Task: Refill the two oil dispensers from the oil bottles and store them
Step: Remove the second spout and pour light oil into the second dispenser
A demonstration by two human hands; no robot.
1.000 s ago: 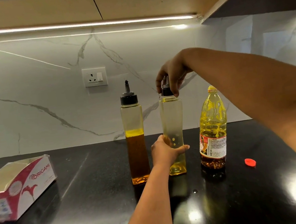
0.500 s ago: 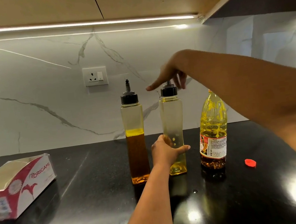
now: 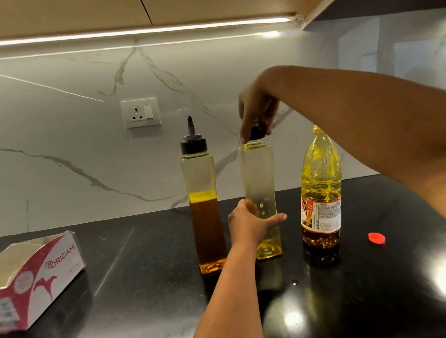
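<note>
Two tall clear dispensers stand on the black counter (image 3: 147, 298). The left dispenser (image 3: 203, 198) is half full of amber oil and wears its black spout cap. My left hand (image 3: 248, 222) grips the lower body of the right dispenser (image 3: 258, 176), which holds only a little pale oil at the bottom. My right hand (image 3: 258, 111) grips that dispenser's black cap (image 3: 257, 132), lifted just off the open neck. An uncapped yellow oil bottle (image 3: 320, 186) with a red label stands right of it, with little oil left.
A small red bottle cap (image 3: 376, 237) lies on the counter at the right. An open red-and-white Origami carton (image 3: 28, 280) sits at the left. A wall socket (image 3: 141, 112) is on the marble backsplash, under a cabinet with a light strip.
My right hand opened briefly above the cap, then closed on it again and lifted it off the right dispenser's neck. My left hand kept its hold on the dispenser.
</note>
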